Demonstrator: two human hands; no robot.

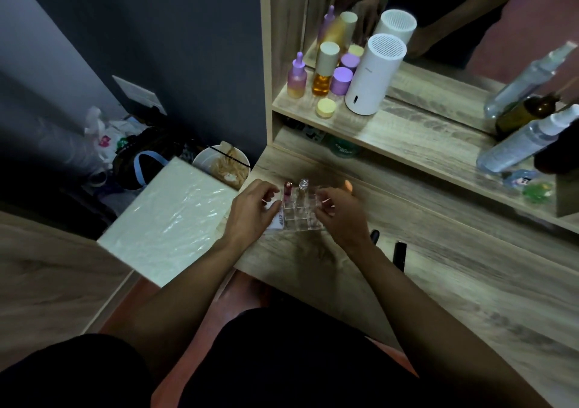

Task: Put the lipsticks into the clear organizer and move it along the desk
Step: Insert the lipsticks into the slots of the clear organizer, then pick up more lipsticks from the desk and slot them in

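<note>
Head view: both hands' grip (255, 208) (340, 211) clasps the clear organizer (300, 211) holding two lipsticks (288, 190).

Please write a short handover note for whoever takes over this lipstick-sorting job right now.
Left hand: fingers curled against the left side of the clear organizer.
Right hand: at its right side; whether it grips the wall is unclear.
The organizer sits near the front left of the desk, partly on a white card.
Done: a red lipstick and a clear-capped lipstick stand upright in the back row.
Left: two dark tubes, probably lipsticks, lie on the desk to the right; slot them in, then slide the organizer along the desk.
</note>
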